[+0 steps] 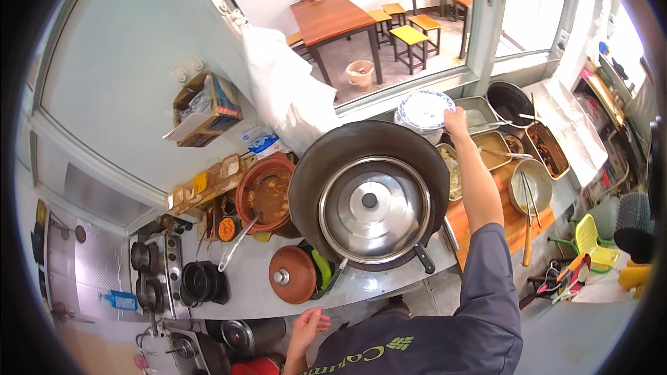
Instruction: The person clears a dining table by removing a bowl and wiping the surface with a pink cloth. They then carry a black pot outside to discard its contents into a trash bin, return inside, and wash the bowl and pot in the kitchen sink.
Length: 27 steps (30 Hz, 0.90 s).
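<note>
My right hand [456,122] reaches forward and grips the edge of a blue-and-white patterned plate [426,108]. The plate lies over the top of a pale, partly see-through container [430,135]. Near the counter's front edge, my left hand [308,328] hangs with nothing in it, its fingers loosely curled. Between my hands is a large, dark round vessel like a wok [312,166], with a shiny steel lid [371,219] lying in it. A black knife handle [424,259] sticks out from its near side.
Left of the wok are a clay pot of brown stew [268,195] with a ladle [237,245], and a smaller lidded clay pot [293,274]. Steel food trays [490,147], a dark-filled pot [509,100] and a saucepan [529,185] crowd the right. A window frame [406,91] bounds the back.
</note>
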Each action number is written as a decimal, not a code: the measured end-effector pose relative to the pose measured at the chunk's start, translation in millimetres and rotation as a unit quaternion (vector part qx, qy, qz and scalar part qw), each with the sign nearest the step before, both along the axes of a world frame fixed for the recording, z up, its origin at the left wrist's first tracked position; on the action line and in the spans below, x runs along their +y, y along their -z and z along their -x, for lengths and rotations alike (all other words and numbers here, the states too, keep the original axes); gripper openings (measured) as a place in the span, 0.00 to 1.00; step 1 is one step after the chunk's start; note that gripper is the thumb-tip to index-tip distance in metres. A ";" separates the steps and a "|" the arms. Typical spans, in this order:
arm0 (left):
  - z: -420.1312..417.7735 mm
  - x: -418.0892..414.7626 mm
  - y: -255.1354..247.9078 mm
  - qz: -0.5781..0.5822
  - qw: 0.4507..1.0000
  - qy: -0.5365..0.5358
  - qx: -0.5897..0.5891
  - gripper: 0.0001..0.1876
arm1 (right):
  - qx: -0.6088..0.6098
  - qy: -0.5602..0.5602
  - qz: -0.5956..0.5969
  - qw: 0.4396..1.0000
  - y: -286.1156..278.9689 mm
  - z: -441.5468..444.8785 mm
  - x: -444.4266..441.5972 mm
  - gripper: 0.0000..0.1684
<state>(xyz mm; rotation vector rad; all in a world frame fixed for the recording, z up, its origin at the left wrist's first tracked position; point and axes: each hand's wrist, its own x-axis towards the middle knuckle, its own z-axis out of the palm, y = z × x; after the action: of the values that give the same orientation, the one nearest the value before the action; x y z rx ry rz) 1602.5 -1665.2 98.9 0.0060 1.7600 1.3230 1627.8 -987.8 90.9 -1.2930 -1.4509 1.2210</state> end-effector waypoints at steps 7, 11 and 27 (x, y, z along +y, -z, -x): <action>-12.6 -7.4 18.5 0.029 0.999 -0.012 0.009 0.18 | -0.282 -0.099 -0.080 0.951 25.7 18.0 46.9 0.27; -19.7 -19.8 30.1 0.015 0.999 0.006 0.032 0.18 | -0.315 -0.131 -0.274 0.899 0.7 -2.0 23.9 0.38; -25.1 -199.0 95.3 0.178 0.966 0.055 0.181 0.23 | -0.003 -0.571 -0.055 0.819 -106.4 -27.3 -479.1 0.15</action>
<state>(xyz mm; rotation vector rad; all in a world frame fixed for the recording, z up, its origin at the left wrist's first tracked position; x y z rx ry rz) 1627.6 -1864.2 3.6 0.1513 2.2548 0.9502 1655.1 -1467.0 197.3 -0.2110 -2.3650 1.7833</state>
